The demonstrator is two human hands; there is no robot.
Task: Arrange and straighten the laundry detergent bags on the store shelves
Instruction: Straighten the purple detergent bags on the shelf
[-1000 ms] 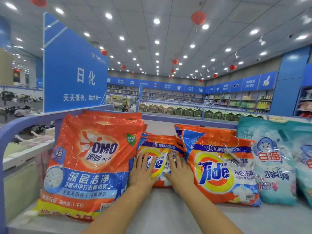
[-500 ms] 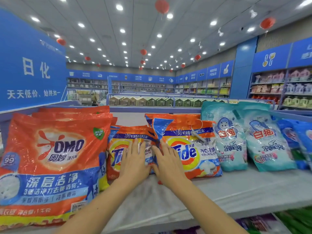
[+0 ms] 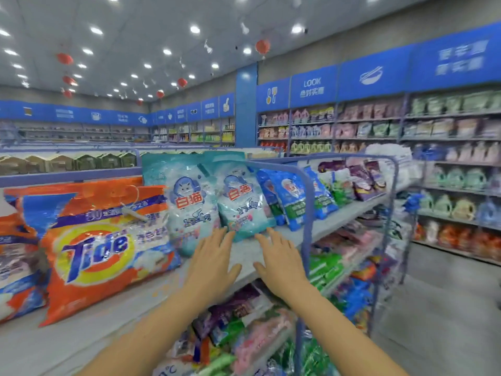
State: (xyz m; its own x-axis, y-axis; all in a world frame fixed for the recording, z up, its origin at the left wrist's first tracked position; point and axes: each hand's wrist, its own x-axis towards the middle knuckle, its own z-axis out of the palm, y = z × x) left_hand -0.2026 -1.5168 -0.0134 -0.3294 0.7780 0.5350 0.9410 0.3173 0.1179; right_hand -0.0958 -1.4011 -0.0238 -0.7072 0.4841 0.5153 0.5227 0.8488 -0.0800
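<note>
While both arms reach forward over the pale grey top shelf (image 3: 81, 337), the left hand (image 3: 214, 260) and right hand (image 3: 282, 263) hover palm-down with fingers spread flat and loose, gripping nothing; fingertips sit just short of the teal bags, and contact can't be confirmed through the motion blur. Two pale teal plastic detergent bags (image 3: 189, 202), glossy and pillow-shaped with a cat logo and red characters, lean back side by side at the middle of that shelf; the second teal bag (image 3: 244, 202) tilts a bit to the right and lies between the two hands' fingertips. Left of them a big orange Tide bag (image 3: 97, 251) lies propped and crinkly, shiny film, yellow bullseye logo, top edge rumpled. Another orange bag (image 3: 16, 256) is cut off at the left edge. Right of the teal ones, blue glossy bags (image 3: 292, 196) stand leaning, then green and purple pouches (image 3: 360, 180) further along. A rounded blue metal tube frame (image 3: 305, 213) arcs over the shelf end, right beside the right hand. Lower shelves hold jumbled soft packs (image 3: 254, 329), pink, green, purple, blurred. Wall shelving (image 3: 447, 158) beyond carries rows of bottles and pouches, details soft.
</note>
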